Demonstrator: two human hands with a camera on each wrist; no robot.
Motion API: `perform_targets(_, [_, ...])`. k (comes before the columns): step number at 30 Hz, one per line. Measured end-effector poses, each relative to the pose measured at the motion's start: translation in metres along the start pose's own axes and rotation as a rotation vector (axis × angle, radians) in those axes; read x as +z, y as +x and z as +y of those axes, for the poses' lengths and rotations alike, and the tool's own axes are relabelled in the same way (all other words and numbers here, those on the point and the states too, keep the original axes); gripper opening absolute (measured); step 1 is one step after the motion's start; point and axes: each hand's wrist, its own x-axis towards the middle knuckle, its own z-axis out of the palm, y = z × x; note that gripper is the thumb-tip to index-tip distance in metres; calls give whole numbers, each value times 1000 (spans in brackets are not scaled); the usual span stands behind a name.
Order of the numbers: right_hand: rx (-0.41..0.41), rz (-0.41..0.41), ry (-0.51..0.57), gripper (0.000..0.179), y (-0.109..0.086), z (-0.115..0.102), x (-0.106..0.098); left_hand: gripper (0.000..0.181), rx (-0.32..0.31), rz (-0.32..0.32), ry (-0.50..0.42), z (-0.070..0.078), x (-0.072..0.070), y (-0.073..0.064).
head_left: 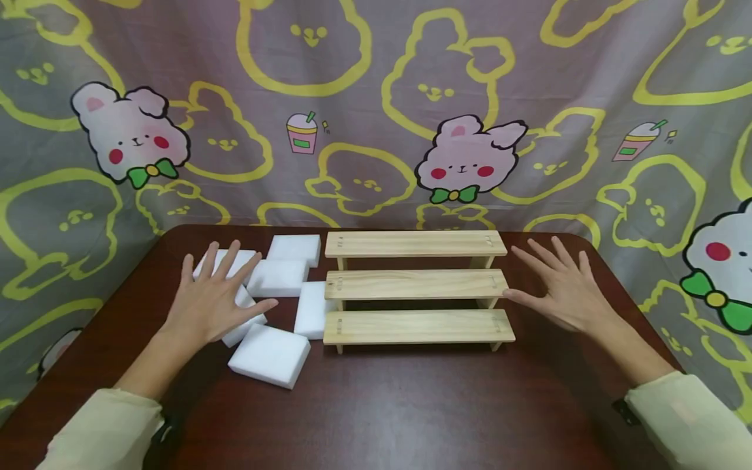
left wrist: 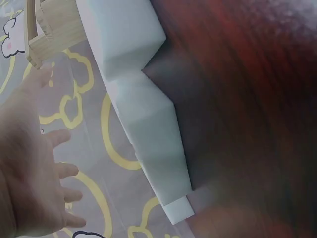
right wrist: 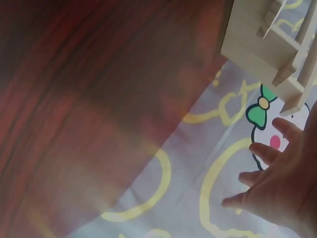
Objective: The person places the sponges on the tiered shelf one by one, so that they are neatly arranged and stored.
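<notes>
Several white foam blocks (head_left: 270,356) lie at the left of the table, some touching or overlapping one another. My left hand (head_left: 211,300) is spread above them with straight fingers and holds nothing; it hides parts of two blocks. In the left wrist view the foam blocks (left wrist: 148,124) stand in a row beyond the palm. A three-step wooden rack (head_left: 417,285) stands at the middle of the table, its steps rising toward the back. Just right of the rack, my right hand (head_left: 558,287) is spread, fingers apart, with nothing in it. The right wrist view shows the rack's side panel (right wrist: 257,49).
The dark reddish-brown table (head_left: 399,411) has rounded back corners. Behind it and along both sides hangs a grey curtain (head_left: 364,85) with yellow outlines and rabbit prints. One foam block (head_left: 311,310) sits right against the rack's left side.
</notes>
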Motion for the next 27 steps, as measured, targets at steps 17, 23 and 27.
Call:
perform_targets(17, [105,-126,370,66,9,-20,3,84,66,71,-215,-9,6,-8])
perform_targets(23, [77,-129,426,59,10,-20,7,72,63,148,-266,-17,7,-13])
perform_targets(27, [40,-137,444,56,10,-18,9,56,81,152,-330,-24,9,-15])
